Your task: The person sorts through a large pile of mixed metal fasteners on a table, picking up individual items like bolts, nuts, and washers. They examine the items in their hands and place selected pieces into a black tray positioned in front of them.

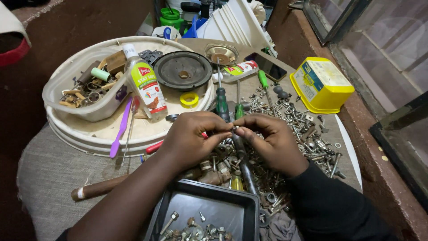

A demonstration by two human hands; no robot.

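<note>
My left hand (192, 138) and my right hand (272, 140) meet fingertip to fingertip over a heap of loose screws, nuts and washers (294, 120). Between the pinched fingers sits a small metal piece (232, 128), too small to identify. Which hand grips it more I cannot tell. Below the hands stands a black plastic tray (214, 203) with several bolts and nuts in its near end. Screwdrivers with green handles (221, 101) lie just beyond the hands.
A round white tray (89, 134) at left carries a clear tub of oddments (84, 93), a plastic bottle (145, 85), a speaker cone (183, 70) and a yellow tape ring (189, 99). A yellow box (321, 85) sits right. A wooden handle (96, 188) lies near left.
</note>
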